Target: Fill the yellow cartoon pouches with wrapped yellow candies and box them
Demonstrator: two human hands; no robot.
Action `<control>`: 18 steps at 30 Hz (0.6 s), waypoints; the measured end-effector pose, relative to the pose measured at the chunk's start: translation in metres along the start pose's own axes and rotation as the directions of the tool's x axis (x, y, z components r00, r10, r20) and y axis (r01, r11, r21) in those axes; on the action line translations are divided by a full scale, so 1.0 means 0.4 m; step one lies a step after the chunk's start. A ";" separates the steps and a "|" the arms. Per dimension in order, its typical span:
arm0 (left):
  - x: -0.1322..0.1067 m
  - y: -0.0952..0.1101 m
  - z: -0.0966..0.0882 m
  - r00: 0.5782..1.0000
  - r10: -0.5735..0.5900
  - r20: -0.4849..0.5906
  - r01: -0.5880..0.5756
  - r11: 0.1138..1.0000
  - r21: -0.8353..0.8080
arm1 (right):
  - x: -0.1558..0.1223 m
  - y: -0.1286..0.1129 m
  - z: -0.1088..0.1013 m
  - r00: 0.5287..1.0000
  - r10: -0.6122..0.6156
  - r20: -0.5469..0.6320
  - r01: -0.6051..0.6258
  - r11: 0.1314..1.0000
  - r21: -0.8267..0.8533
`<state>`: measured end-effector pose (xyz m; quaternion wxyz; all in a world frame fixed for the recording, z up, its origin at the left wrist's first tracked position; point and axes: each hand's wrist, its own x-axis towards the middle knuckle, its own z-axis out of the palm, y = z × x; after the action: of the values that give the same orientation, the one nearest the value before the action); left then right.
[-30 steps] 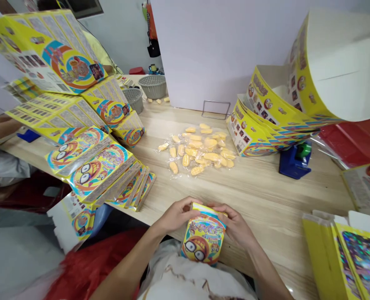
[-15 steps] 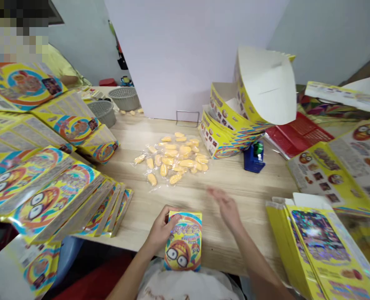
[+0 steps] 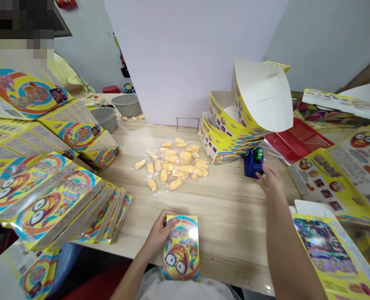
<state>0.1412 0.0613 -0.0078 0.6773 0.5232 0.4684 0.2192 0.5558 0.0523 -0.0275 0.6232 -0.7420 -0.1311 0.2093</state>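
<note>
My left hand is closed on the upper left edge of a yellow cartoon-printed box, thumb on its front. The box leans upright at the table's near edge, against my lap. To the right, my right hand reaches out to a blue tape dispenser with a green roll. Its fingertips are drawn together at the dispenser's near right edge; whatever is between them is too small to make out. Beyond the box, several yellow pieces in clear wrappers lie scattered mid-table.
Stacked yellow boxes fill the left side. Open display cartons nest behind the dispenser, near a red basket. Flat printed boxes lie at right. Grey baskets and a wire stand are farther back. A person in yellow sits far left.
My right hand has moved right and forward, from over the bare table to the tape dispenser. My left hand still holds the box. The view has tilted up slightly.
</note>
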 end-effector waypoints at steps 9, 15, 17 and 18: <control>-0.002 0.031 0.043 1.000 -0.021 -0.014 0.020 0.996 -0.089 | -0.073 0.040 0.082 0.954 0.192 -0.232 -0.146 0.969 0.201; -0.023 0.147 0.015 0.990 0.032 0.134 -0.033 0.999 0.003 | -0.302 -0.010 0.069 0.965 0.113 0.237 -0.137 0.987 0.084; -0.031 0.188 -0.002 0.974 0.079 0.210 -0.101 0.991 0.093 | -0.394 -0.076 0.067 0.881 0.060 0.469 -0.082 0.996 0.026; -0.034 0.206 -0.008 0.963 0.107 0.248 -0.146 0.979 0.146 | -0.432 -0.119 0.067 0.812 0.022 0.583 -0.025 1.000 -0.002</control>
<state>0.1478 0.0814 0.0729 0.6684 0.6281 0.3654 0.1585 0.3946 0.0058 0.0410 0.5526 -0.6423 -0.3058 0.4343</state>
